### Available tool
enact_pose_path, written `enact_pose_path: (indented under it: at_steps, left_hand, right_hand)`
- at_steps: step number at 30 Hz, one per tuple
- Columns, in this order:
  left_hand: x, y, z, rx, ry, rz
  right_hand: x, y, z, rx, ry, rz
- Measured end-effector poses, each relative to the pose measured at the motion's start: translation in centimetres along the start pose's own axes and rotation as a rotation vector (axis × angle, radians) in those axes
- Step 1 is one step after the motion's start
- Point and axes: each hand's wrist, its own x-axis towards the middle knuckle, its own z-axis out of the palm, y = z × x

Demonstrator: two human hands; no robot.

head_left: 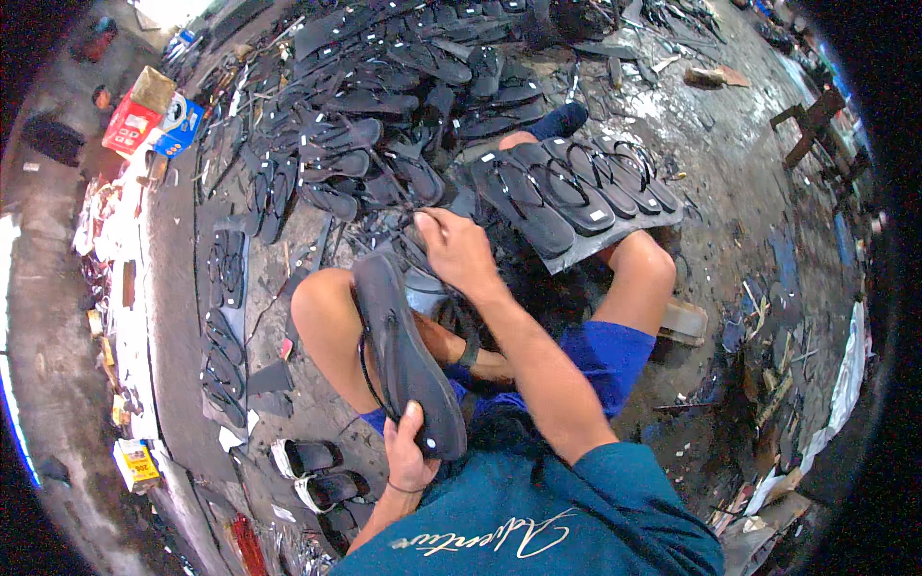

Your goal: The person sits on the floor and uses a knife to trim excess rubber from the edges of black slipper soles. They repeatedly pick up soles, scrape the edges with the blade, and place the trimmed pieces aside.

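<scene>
My left hand (pixel 411 463) grips a black flip-flop (pixel 408 355) by its heel end, thumb pressed on the footbed. The sole stands slanted over my left knee, toe end pointing away from me, with a thin black strap hanging along its left side. Beyond its toe, my right hand (pixel 459 252) is closed in a pinch beside the pile of dark footwear. A thin dark strip seems to be at its fingertips, too small to name surely. On my right knee lies a grey board (pixel 576 252) with several black flip-flops (pixel 583 197) in a row.
A large heap of black flip-flops (pixel 384 101) covers the floor ahead. More pairs (pixel 225 269) lie at left, near white-strapped sandals (pixel 322 475). Red (pixel 134 125) and blue boxes (pixel 179 125) stand far left, a yellow box (pixel 136 465) nearer. Scraps litter the right floor near a wooden stand (pixel 814 125).
</scene>
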Motion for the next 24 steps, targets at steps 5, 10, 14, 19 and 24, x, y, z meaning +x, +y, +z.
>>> enact_pose_path:
  at_steps: [5, 10, 14, 19, 24]
  left_hand:
    - [2.6, 5.7, -1.5, 0.607, -0.665, 0.164]
    - [6.5, 10.9, 5.7, 0.650, -0.292, 0.356]
    - [4.3, 14.9, 6.5, 0.456, -0.310, 0.254]
    - [3.5, 14.6, 4.1, 0.488, -0.267, 0.092]
    - [3.9, 12.9, 2.7, 0.482, -0.319, 0.119]
  right_hand:
    - [-5.3, -3.5, -6.9, 0.261, -0.576, 0.240]
    - [-9.9, -6.7, -7.8, 0.342, -0.116, -0.044]
    - [-14.2, -3.4, -12.5, -0.028, -0.058, -0.288]
    - [-19.2, -2.0, -12.7, -0.063, -0.254, -0.167]
    - [-18.9, -1.2, -13.3, -0.218, -0.204, -0.281]
